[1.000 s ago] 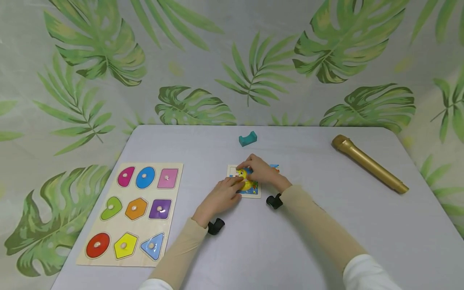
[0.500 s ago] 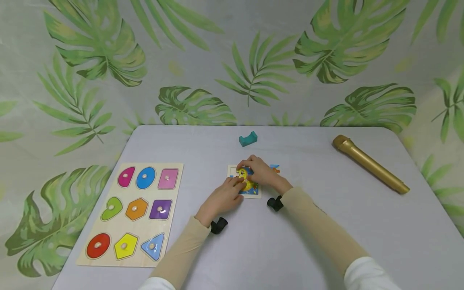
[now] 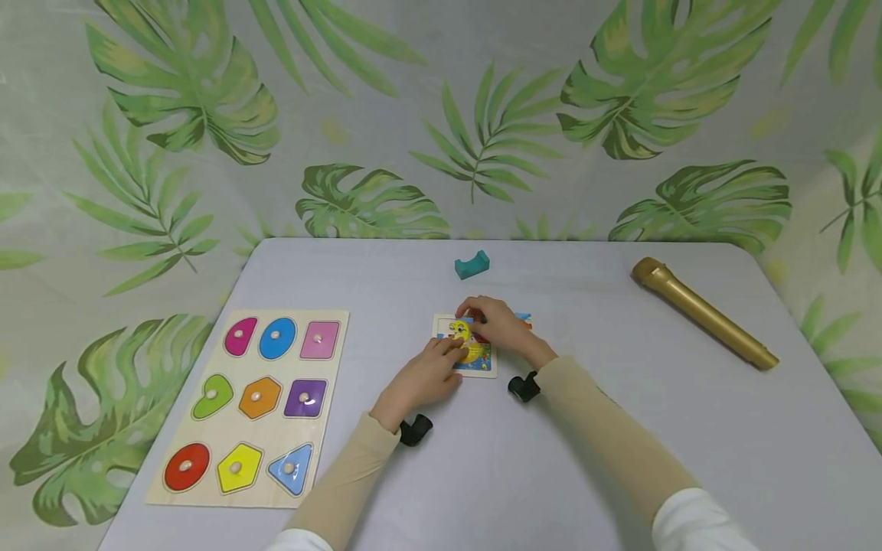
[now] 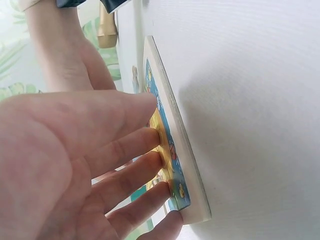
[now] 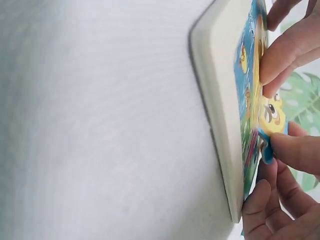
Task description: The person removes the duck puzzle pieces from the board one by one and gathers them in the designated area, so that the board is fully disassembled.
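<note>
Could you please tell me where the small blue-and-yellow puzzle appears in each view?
Head: the puzzle is just below and right of centre, partly covered by both hands.
Left wrist: nearly edge-on, the puzzle slants down through the middle.
Right wrist: the puzzle stands steeply, right of centre.
Shared landmark: the left hand, its fingers touching the puzzle's yellow part.

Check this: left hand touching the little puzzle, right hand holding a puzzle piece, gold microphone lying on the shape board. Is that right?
Not quite: the gold microphone isn't on the shape board; the head view shows it on the table, to the board's right. The left hand touches the little puzzle, and the right hand holds a puzzle piece.
</note>
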Tool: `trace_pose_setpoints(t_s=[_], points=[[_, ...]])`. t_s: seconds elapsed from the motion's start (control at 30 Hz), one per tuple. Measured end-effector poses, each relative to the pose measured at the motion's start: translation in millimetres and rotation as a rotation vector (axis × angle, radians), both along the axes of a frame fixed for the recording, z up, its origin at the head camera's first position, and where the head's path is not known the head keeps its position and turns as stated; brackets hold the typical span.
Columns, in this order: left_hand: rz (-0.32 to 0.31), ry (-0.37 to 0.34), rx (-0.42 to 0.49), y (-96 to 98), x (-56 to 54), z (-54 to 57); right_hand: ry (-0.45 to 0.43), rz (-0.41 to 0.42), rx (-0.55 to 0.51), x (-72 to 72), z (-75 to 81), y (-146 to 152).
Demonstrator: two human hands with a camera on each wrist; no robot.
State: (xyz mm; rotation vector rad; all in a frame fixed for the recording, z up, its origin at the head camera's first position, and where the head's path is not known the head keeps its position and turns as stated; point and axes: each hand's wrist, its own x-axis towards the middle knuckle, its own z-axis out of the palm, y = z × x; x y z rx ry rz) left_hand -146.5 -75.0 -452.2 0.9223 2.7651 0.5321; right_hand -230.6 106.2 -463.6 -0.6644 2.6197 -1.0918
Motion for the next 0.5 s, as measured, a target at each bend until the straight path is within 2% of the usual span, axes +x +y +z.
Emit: trace_pose_setpoints(t_s=[0.1, 0.3, 0.5], points=[[-0.001, -0.002, -0.001, 0.1, -0.1, -0.2, -0.01, -0.032, -0.043, -0.9, -0.8, 0.3], [0.004, -0.013, -0.011, 0.7, -0.8, -0.7, -0.086, -0.113, -0.176, -4.7, -0.4, 9.8], [0.022, -0.04, -0.01, 0.8, -0.3, -0.8, -0.137, -0.151, -0.212, -5.8, 6.6, 35.3]])
